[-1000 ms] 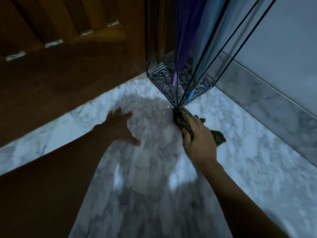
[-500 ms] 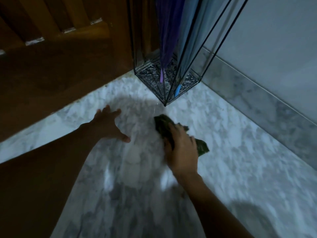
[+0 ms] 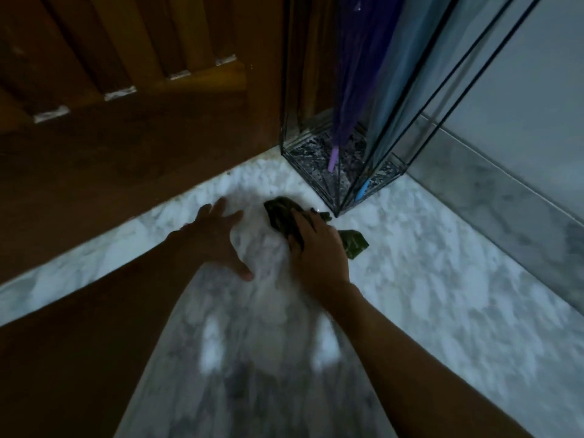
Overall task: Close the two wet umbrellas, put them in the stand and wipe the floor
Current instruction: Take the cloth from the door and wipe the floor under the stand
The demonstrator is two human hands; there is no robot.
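Observation:
A purple umbrella [image 3: 354, 90] and a light blue umbrella [image 3: 401, 83] stand closed, tips down, inside a black wire-and-glass stand [image 3: 303, 143] in the corner. On the white marble floor [image 3: 426, 279] just in front of the stand lies a dark green cloth [image 3: 282, 213], with my right hand [image 3: 316, 248] pressed down on it and gripping it. My left hand [image 3: 218, 238] rests flat on the floor to the left of the cloth, fingers spread, holding nothing.
A brown wooden door [image 3: 126, 121] runs along the left and meets the stand. A grey wall with a marble skirting [image 3: 505, 197] borders the floor on the right. My shadow darkens the floor near me.
My right hand has slid the cloth back and to the left, away from the stand's front corner and closer to my left hand. The left hand stays planted on the floor.

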